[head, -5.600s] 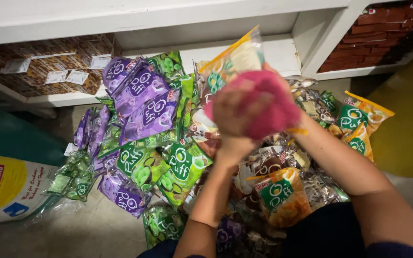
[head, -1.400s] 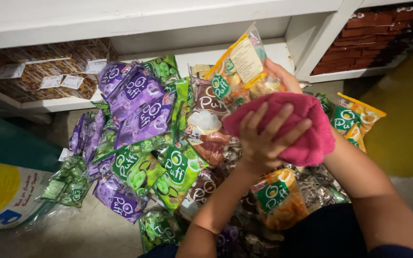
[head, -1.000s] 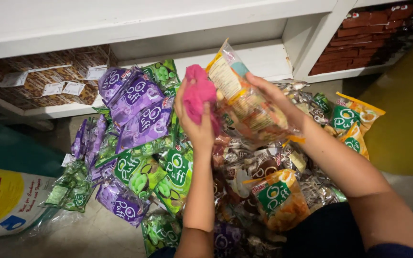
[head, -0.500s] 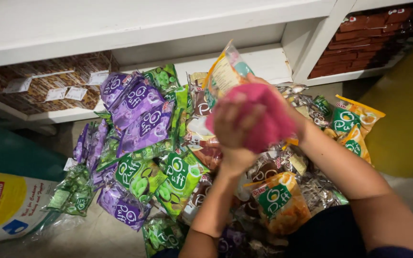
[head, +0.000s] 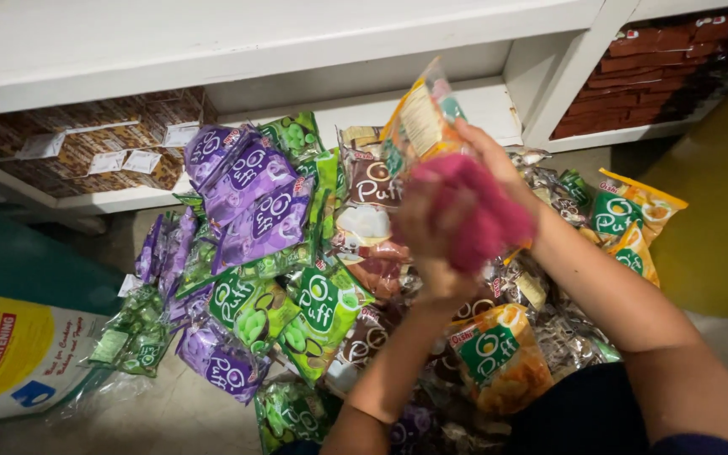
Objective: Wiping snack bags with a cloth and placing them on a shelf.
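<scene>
My left hand (head: 425, 240) grips a pink cloth (head: 478, 211) and presses it against a yellow-orange snack packet (head: 419, 118). My right hand (head: 490, 152) holds that packet upright from behind, its back label turned toward me. Both hands hover over a heap of snack packets on the floor: purple ones (head: 250, 190), green ones (head: 318, 307), brown ones (head: 368, 181) and orange ones (head: 499, 354).
A white shelf unit (head: 297, 34) stands ahead, its lowest bay (head: 473, 105) bare. Brown packets (head: 103, 147) with white tags fill the left bay, red-brown packs (head: 659, 63) the right. A large yellow-and-white bag (head: 10, 354) lies at left. More orange packets (head: 634, 215) lie right.
The cloth went from the packet's front to its left edge and back over its lower face. The packet stays in my right hand, now raised slightly higher.
</scene>
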